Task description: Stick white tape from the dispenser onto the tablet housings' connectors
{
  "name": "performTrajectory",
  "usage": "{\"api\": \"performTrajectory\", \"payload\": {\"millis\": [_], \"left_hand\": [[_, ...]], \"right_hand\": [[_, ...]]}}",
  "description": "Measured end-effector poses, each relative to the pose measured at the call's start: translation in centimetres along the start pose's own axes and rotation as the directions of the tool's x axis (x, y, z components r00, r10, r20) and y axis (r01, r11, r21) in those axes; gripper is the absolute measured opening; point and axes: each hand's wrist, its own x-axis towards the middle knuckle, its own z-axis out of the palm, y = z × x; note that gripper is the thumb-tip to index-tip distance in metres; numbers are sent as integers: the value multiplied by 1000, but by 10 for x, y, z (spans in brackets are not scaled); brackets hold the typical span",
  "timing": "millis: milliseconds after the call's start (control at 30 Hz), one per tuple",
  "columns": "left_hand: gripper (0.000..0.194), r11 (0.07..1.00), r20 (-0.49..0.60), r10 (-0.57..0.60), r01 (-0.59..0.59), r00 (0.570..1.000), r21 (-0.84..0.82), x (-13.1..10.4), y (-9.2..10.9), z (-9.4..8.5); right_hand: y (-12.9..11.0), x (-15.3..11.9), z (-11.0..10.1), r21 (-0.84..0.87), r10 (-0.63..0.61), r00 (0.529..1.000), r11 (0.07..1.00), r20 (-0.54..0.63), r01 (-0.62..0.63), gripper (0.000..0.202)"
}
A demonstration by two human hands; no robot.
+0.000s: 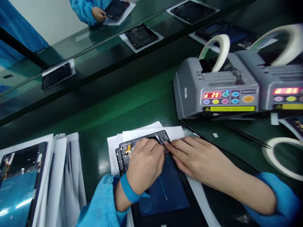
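Note:
A tablet housing (165, 189) lies tilted on white sheets in front of me, its back parts and a dark blue battery area showing. My left hand (146, 164), with a blue strap round the wrist, rests over its upper end. Those fingers are curled into a pinch, and what they hold is hidden beneath them. From the right, my right hand (194, 156) reaches across the housing's edge. Its fingers are stretched out, with a fingertip touching near the upper right corner. An orange flex cable (128, 148) shows just left of my left hand.
At the right stand two grey tape dispensers (189, 88) with lit displays. Tweezers (248, 135) lie against a loose tape roll (267, 154). A paper stack (56, 176) bears another tablet (19, 189) at left. Across the raised shelf, a co-worker's hand (98, 14) holds a tablet.

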Motion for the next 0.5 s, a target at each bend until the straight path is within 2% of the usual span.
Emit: {"api": "performTrajectory", "payload": {"millis": [100,167,267,333,400,500], "left_hand": [[20,996,-3,75,-75,997,41,-1,0,-5],[29,973,60,158,-166,986,162,-2,2,-9],[42,884,141,239,-275,961,378,-3,5,-12],[47,837,145,273,-309,951,451,-3,6,-13],[48,813,142,300,-331,943,479,-1,7,-13],[49,801,140,287,-318,948,507,-2,10,-12]], "right_hand": [[2,-19,3,140,79,991,988,-107,-64,33],[12,-39,1,171,166,956,977,-242,-126,31],[40,-75,-9,-31,285,836,941,-469,-338,40],[63,-96,-16,-233,299,780,842,-549,-486,50],[84,-110,-22,-358,291,776,760,-560,-543,54],[104,-118,-26,-396,271,811,764,-519,-509,46]]}}
